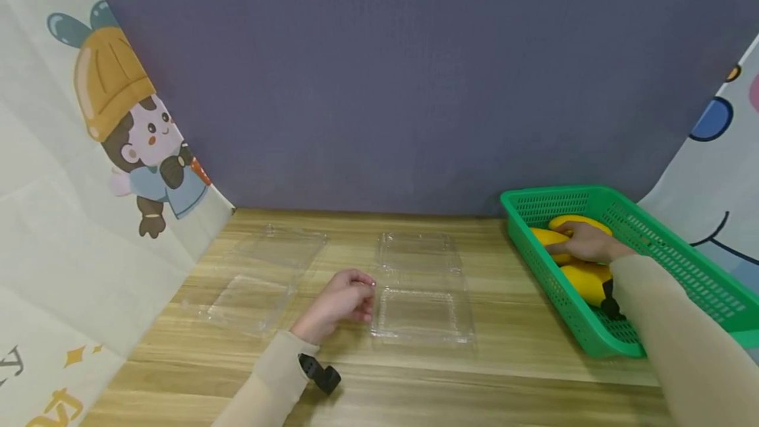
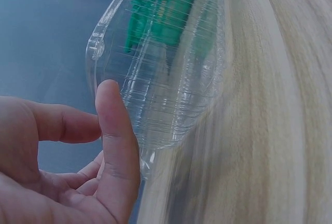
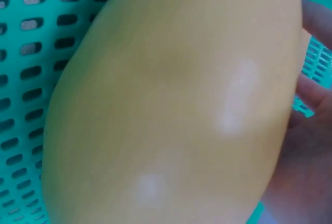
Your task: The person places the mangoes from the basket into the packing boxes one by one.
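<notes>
An open clear plastic clamshell container [image 1: 423,295] lies on the table in the head view. My left hand [image 1: 344,298] is at its left edge, with loosely bent fingers. In the left wrist view the thumb [image 2: 116,141] stands in front of the clear container [image 2: 155,84]; whether it touches the edge I cannot tell. Over in the green basket [image 1: 551,292], my right hand [image 1: 584,242] grips a yellow mango [image 1: 545,238] between thumb and fingers. Another mango [image 3: 171,105] fills the right wrist view and covers much of that hand.
A second open clear clamshell [image 1: 255,302] lies left of my left hand. More mangoes [image 1: 584,282] lie in the basket, near its left wall. A dark panel [image 1: 379,84] stands behind the wooden table [image 1: 403,387], and printed cloths [image 1: 47,216] flank it.
</notes>
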`<state>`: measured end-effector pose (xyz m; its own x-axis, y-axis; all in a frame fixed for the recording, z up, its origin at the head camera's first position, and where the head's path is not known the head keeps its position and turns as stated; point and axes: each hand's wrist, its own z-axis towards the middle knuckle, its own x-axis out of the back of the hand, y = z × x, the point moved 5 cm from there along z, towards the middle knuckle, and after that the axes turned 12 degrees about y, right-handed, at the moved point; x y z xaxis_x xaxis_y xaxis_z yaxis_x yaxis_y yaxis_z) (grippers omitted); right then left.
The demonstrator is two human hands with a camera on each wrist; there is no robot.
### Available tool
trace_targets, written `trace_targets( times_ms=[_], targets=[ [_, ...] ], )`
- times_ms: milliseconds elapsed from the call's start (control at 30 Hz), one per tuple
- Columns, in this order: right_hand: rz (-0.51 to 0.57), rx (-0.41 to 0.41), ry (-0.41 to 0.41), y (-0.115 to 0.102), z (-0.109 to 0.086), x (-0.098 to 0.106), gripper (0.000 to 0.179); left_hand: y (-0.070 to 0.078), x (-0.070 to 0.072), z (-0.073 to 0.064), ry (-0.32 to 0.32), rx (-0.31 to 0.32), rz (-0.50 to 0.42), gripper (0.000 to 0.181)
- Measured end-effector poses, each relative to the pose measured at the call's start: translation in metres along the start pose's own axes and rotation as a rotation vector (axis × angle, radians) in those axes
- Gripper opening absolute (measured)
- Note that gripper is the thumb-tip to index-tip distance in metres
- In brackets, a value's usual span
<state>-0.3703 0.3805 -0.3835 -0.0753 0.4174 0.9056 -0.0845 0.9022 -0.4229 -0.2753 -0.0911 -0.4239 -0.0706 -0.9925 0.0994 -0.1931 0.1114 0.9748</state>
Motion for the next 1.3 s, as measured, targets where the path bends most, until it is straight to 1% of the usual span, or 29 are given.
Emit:
trace_targets(
  times_ms=[100,200,267,333,433,533,633,800,900,1033,1233,1300],
  targets=[
    [0.008,-0.001,-0.026,0.000,0.001,-0.001,0.091,0.000,0.000,0.001,0.000,-0.004,0.003,0.031],
    [0.005,0.023,-0.053,-0.003,0.002,-0.003,0.090,0.000,0.000,0.000,-0.001,-0.007,0.004,0.031],
    [-0.003,0.042,-0.058,-0.004,0.002,-0.003,0.088,0.000,0.000,0.000,-0.001,-0.008,0.005,0.031],
    [-0.008,0.044,-0.048,-0.004,0.001,-0.003,0.088,0.000,0.000,0.000,-0.002,-0.008,0.006,0.031],
    [-0.004,0.015,-0.017,-0.001,-0.002,-0.001,0.091,-0.001,-0.001,-0.001,-0.007,-0.009,0.009,0.031],
    [0.021,-0.017,0.020,0.002,-0.006,0.003,0.096,0.000,-0.002,-0.001,-0.009,-0.010,0.010,0.030],
    [0.054,-0.028,0.038,0.001,-0.009,0.008,0.099,0.000,-0.001,-0.001,-0.009,-0.011,0.008,0.030],
    [0.171,-0.068,0.013,-0.003,-0.013,0.014,0.103,0.001,0.001,-0.001,-0.004,-0.010,0.007,0.030],
    [0.262,-0.092,0.001,-0.005,-0.017,0.019,0.104,0.001,0.002,-0.001,-0.005,-0.009,0.008,0.029],
    [0.337,-0.090,-0.003,-0.010,-0.023,0.025,0.103,0.001,0.002,-0.002,-0.006,-0.012,0.012,0.027],
    [0.358,-0.059,0.026,-0.016,-0.032,0.033,0.099,0.000,0.002,-0.001,-0.003,-0.010,0.014,0.027],
    [0.379,-0.052,0.033,-0.020,-0.035,0.035,0.097,0.001,0.003,-0.001,-0.005,-0.012,0.014,0.027]
  ],
)
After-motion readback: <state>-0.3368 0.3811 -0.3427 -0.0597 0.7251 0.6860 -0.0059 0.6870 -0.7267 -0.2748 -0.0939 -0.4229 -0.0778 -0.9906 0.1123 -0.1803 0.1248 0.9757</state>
